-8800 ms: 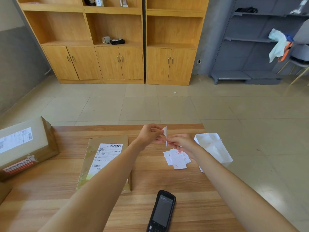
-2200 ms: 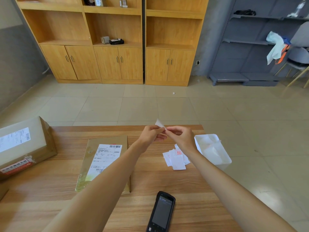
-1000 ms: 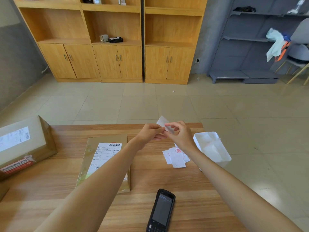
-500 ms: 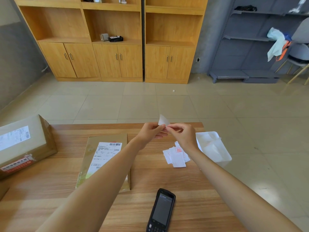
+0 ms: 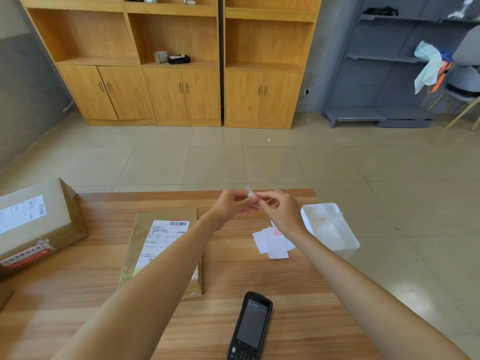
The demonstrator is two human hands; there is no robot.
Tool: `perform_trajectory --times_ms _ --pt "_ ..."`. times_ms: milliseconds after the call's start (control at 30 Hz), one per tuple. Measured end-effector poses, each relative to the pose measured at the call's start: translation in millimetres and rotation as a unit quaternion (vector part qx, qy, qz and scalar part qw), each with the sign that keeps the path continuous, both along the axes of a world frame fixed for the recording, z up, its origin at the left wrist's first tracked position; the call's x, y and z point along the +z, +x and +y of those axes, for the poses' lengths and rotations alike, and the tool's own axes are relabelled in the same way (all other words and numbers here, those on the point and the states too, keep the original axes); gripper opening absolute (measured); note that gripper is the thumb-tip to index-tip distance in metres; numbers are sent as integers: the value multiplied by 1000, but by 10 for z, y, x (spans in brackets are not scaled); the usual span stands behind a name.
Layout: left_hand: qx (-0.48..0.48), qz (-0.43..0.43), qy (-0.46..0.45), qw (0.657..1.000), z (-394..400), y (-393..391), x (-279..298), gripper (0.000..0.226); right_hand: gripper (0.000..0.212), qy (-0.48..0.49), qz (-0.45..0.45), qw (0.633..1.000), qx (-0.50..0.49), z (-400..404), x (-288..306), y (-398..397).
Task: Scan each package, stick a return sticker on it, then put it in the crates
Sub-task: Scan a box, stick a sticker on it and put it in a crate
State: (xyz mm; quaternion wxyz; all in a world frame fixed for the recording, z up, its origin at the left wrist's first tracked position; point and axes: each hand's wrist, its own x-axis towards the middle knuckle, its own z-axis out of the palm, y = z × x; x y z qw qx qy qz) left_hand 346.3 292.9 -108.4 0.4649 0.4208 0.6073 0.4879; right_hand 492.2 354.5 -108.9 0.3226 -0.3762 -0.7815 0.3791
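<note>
Above the far edge of the counter (image 5: 259, 281) I hold both hands together, my left hand (image 5: 232, 205) and my right hand (image 5: 279, 211) each pinching the same small white sticker (image 5: 250, 193) between thumb and fingertips. Only a sliver of it shows above my fingers, so I cannot tell how far it is peeled from its backing. The flat brown package (image 5: 145, 229) that I judge it is meant for lies on the counter under my left forearm, its white shipping label (image 5: 162, 237) facing up. A loose pile of stickers (image 5: 272, 244) lies on the counter just beside my right wrist, and a white tray (image 5: 330, 227) stands at the right edge of the counter. The black scanner (image 5: 250, 326) lies face up near me, and a bigger box (image 5: 33, 222) sits at the far left

What worries me is the sticker itself: it is thin and tacky, so it may curl and stick to my fingers or to itself, or tear if I pull the two sides unevenly. If I lay it down carelessly it could cover the barcode (image 5: 178, 223) on the label. I see no crates from here
</note>
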Motion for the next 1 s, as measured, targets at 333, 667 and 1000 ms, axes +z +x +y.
perform_trajectory --times_ms 333,667,1000 --pt "-2 35 6 999 14 1 -11 19 16 -12 -20 1000 7 10 -16 27" --pt "-37 185 3 982 3 42 35 13 14 -60 13 998 16 22 56 86" --pt "-50 292 24 955 -24 98 147 15 19 -91 11 996 14 12 68 121"
